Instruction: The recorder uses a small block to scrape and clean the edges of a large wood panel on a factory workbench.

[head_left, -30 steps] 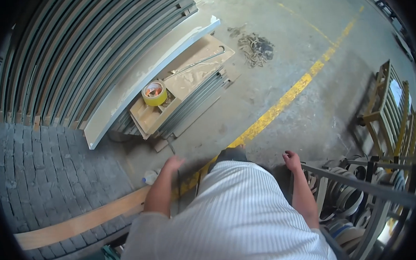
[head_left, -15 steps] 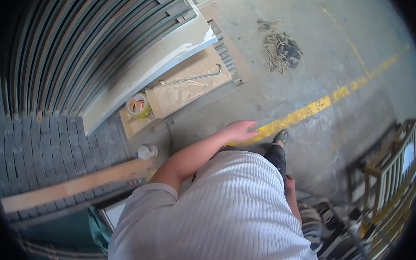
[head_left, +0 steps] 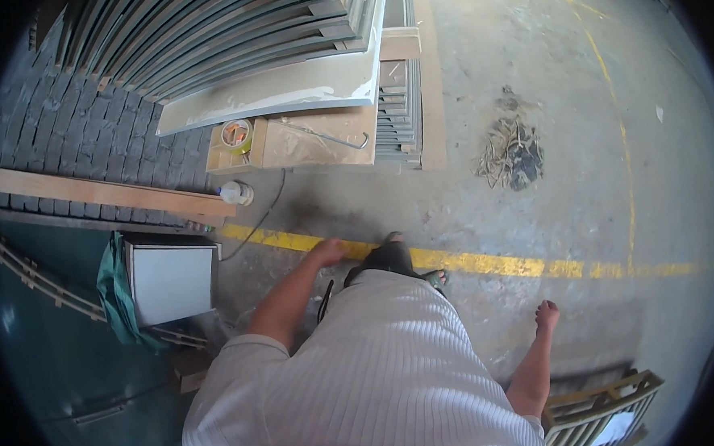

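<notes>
My left hand (head_left: 329,251) hangs beside my hip, above the yellow floor line. Its fingers are loosely curled, and nothing shows in them. Out to the right, over the bare concrete, my right hand (head_left: 547,315) is closed with the fingers folded in. It touches nothing. The closest items to my left hand are a white-capped plastic bottle (head_left: 237,194) by a wooden board (head_left: 105,192) and a dark cable (head_left: 273,201) on the floor. My sandalled feet (head_left: 434,279) stand near the yellow line (head_left: 513,265).
Stacked grey panels (head_left: 243,43) fill the upper left, with a tan box (head_left: 321,148) holding a hooked metal rod (head_left: 345,140) and tape rolls (head_left: 237,136). A white cabinet (head_left: 172,283) stands left. Tangled strips (head_left: 511,154) lie ahead; a wooden rack (head_left: 601,404) is lower right.
My view has turned, and the stack now lies farther up. My left hand went from spread fingers to curled ones and dropped back. My right hand swung out from beside my body.
</notes>
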Motion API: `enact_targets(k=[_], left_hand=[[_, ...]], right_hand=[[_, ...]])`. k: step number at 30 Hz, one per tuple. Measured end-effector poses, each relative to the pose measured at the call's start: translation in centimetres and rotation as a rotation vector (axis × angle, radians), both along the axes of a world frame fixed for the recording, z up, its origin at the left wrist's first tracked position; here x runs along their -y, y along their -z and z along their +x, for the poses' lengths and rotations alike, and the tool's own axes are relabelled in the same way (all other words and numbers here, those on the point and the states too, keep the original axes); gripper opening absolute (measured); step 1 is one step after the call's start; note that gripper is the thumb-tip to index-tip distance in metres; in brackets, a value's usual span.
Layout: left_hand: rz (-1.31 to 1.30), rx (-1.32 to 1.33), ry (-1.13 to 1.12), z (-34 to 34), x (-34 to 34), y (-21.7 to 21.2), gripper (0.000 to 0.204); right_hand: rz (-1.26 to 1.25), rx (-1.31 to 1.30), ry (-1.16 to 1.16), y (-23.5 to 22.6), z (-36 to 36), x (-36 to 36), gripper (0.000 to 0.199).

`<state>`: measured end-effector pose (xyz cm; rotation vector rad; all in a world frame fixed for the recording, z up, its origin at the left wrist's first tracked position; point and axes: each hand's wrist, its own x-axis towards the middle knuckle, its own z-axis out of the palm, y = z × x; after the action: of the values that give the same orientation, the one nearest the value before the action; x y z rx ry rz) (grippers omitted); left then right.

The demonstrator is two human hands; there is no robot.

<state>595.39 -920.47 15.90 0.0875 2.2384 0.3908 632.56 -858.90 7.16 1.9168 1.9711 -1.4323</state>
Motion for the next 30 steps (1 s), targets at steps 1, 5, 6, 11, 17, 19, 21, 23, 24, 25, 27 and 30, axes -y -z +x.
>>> enact_targets(k=[1,5,6,11,17,19,21,23,24,25,27,30], left_hand=[[0.003,0.016,0.028,1.1,-1.1,-0.3,0.062],[0.038,0.094,0.135,2.4,-4.3,2.4,0.059],[0.049,0.104,0.175,0.9,-6.5,2.7,0.059],[-0.135,0.134,0.251,-5.2,-14.0,5.7,0.058],[0.110,-0.109,0.513,-16.6,-34.0,3.9,0.052],[0.186,0.001,0.577,-19.4,-45.0,2.2,0.052],[0.331,-0.058,0.572,-20.7,-53.2,3.5,0.049],[0.316,-0.075,0.589,-23.4,-57.2,5.2,0.050],[0.156,0.057,0.533,-24.1,-60.3,6.0,0.049],[0.169,-0.052,0.555,-23.3,-62.7,5.9,0.049],[-0.042,-0.013,0.841,-24.5,-66.2,7.8,0.050],[-0.154,0.169,1.335,-21.8,-75.4,7.7,0.066]], right_hand=[[0.042,-0.013,-0.060,0.5,-1.8,-1.3,0.037],[0.070,-0.252,-0.319,1.3,-11.8,-1.9,0.036],[0.112,-0.241,-0.387,1.7,-13.5,-1.2,0.038],[-0.042,-0.408,-0.671,-6.0,-21.7,2.9,0.042],[-0.002,-0.149,-0.072,-1.2,-8.0,-4.7,0.038],[0.034,0.052,0.226,3.4,3.3,-6.1,0.036],[0.046,0.304,0.335,5.3,11.8,-5.6,0.034],[-0.120,0.386,0.244,2.7,10.5,-7.7,0.033],[-0.098,0.374,0.351,1.5,10.2,-10.0,0.033],[-0.243,0.407,0.308,-0.1,8.9,-14.0,0.037],[-0.273,0.415,0.202,-0.7,7.4,-21.1,0.041],[-0.169,0.391,0.190,0.5,5.5,-32.4,0.043]])
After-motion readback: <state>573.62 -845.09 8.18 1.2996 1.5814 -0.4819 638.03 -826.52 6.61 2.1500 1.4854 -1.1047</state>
